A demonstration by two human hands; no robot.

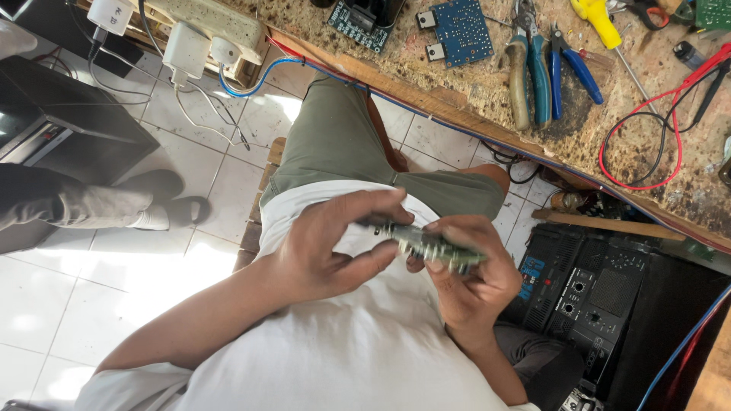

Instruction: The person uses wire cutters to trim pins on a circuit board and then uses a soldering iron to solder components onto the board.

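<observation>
Both hands, left hand and right hand, grasp a green circuit board over the lap, below the desk.

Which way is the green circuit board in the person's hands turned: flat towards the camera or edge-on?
Edge-on: the green circuit board shows only a thin strip between the left hand and right hand.

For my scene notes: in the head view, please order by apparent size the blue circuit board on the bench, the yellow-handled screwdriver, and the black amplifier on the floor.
1. Black amplifier, clearly largest.
2. Yellow-handled screwdriver, longer but thinner.
3. Blue circuit board.
The last two look close, so their order is unsure.
</observation>
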